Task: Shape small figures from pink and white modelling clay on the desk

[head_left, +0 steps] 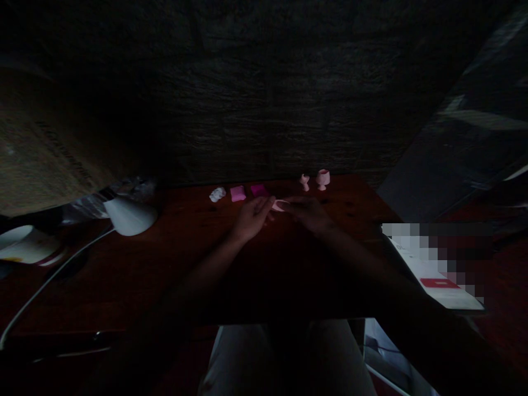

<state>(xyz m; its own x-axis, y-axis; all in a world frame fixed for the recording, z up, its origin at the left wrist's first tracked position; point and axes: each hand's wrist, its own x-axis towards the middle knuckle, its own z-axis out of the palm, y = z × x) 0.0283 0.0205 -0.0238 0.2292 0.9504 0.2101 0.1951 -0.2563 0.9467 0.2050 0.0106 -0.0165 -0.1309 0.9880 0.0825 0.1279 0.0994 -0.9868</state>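
Above the dark table, my left hand (251, 218) and my right hand (311, 213) meet at a small pale pink piece (280, 205) that looks like modelling clay. The fingers of both hands are closed on it from either side and cover most of it. Just beyond my right hand stand two little pink goblet shapes, a smaller one (304, 182) and a larger one (323, 179) with a hollow top. Past my left hand lie a light pink square (238, 193), a magenta square (259, 190) and a crumpled white lump (217, 193).
On the left are a white cone-shaped object (131, 216) with a cable (58, 280), a paper cup (31, 246) and a large cardboard box (45, 143). A dark brick wall (264, 104) rises behind the table (165, 286). A white box (447, 297) sits at the right.
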